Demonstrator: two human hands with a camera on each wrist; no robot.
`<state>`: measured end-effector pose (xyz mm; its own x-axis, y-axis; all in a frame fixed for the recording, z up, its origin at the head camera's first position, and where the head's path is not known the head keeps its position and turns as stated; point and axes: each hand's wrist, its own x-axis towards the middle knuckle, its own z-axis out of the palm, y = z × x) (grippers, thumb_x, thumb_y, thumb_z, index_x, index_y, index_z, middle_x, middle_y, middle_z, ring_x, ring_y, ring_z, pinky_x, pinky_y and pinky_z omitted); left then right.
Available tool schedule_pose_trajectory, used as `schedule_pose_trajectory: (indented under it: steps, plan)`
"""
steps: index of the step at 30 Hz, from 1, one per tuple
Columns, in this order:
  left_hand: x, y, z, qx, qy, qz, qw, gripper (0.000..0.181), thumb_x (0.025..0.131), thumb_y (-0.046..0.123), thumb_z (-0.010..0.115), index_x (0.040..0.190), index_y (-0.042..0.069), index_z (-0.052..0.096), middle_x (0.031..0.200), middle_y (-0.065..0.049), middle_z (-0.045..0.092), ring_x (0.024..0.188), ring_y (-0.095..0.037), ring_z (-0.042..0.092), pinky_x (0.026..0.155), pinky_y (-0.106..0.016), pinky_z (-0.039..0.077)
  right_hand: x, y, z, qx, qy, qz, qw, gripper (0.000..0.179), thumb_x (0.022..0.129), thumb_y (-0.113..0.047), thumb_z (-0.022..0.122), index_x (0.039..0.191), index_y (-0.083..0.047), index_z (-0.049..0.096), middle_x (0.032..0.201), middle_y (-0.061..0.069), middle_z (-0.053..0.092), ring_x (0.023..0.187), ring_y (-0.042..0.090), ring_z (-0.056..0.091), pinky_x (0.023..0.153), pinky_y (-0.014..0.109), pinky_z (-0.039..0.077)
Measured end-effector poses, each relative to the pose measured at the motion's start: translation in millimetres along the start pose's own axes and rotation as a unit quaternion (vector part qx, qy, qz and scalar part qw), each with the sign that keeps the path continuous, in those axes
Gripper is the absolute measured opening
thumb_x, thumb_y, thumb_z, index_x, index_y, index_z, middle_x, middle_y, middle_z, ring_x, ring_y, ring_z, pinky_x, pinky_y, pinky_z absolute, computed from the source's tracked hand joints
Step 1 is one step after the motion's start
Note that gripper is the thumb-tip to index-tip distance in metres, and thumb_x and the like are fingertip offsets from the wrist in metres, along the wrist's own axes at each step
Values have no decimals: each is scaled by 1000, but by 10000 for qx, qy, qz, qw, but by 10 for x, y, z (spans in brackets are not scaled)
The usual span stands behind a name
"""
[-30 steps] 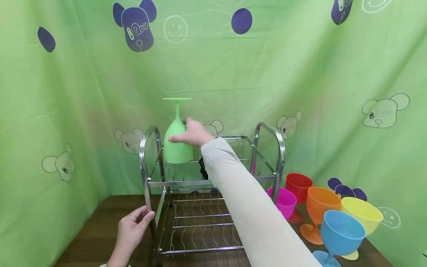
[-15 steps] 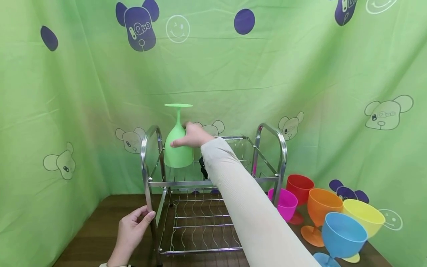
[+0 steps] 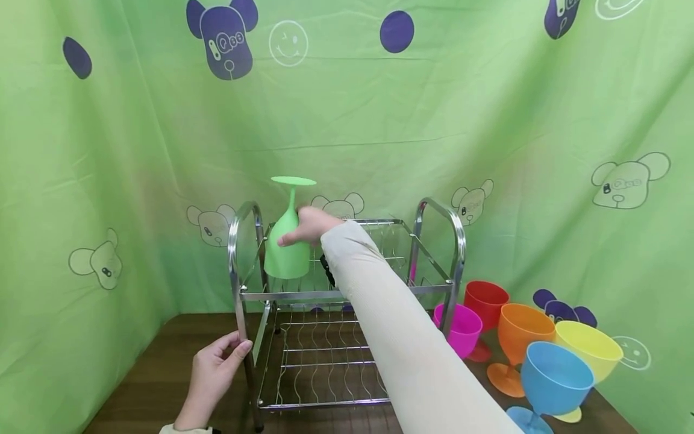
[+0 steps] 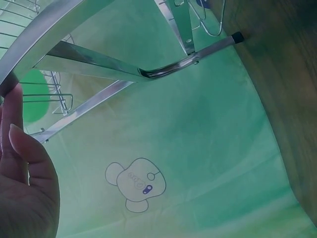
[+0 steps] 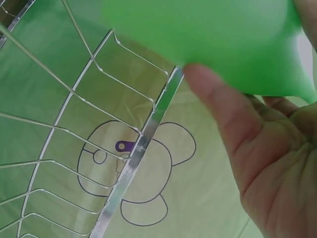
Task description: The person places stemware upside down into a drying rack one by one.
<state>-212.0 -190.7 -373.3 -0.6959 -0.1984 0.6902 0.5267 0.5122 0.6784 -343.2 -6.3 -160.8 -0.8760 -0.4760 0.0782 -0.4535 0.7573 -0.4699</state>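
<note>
"What's there, big to small?"
"Green curtain (image 3: 352,108) behind, brown bench (image 3: 146,361), two-tier metal rack (image 3: 303,296), then five upright goblets (image 3: 555,380) at right."
"Anything in them?"
"Their bottoms are hidden. The green goblet (image 3: 286,259), upside down at the upper tier's left, is grasped by the right hand (image 3: 312,226); whether it touches the wires, I can't tell."
"The left hand (image 3: 214,371)?"
"Pinching the rack's left post."
"Any change?"
"The green goblet's lower than a second ago."

We see a green curtain (image 3: 347,114) with cartoon animal heads (image 3: 226,45), smiley faces (image 3: 288,43) and purple dots (image 3: 397,31) behind a brown wooden surface (image 3: 152,367).
</note>
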Motion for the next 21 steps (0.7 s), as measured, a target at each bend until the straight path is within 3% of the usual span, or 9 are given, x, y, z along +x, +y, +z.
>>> schedule_pose_trajectory:
  steps: [6, 12, 21]
  plan:
    - [-5, 9, 18, 1, -120, -71, 9999, 8, 78, -2, 72, 85, -5, 70, 67, 2, 66, 59, 2, 52, 52, -17, 43, 27, 44, 7, -657, -285, 109, 9974, 44, 83, -34, 75, 103, 1, 59, 76, 3, 55, 58, 11, 48, 58, 22, 44]
    - [-7, 18, 29, -73, -116, -110, 9998, 7, 78, -2, 72, 84, -5, 70, 67, 6, 65, 58, 0, 51, 51, -17, 42, 26, 29, 16, -537, -276, 213, 9979, 55, 79, -32, 79, 116, 1, 53, 87, 5, 59, 66, 14, 51, 62, 23, 47]
    - [-19, 19, 8, -46, -167, -234, 9996, 9, 79, 0, 72, 86, -6, 70, 68, 0, 67, 58, 3, 50, 52, -17, 43, -24, -49, 56, -692, -125, 123, 9974, 66, 78, -33, 79, 127, 1, 48, 106, 10, 62, 96, 22, 59, 87, 31, 48]
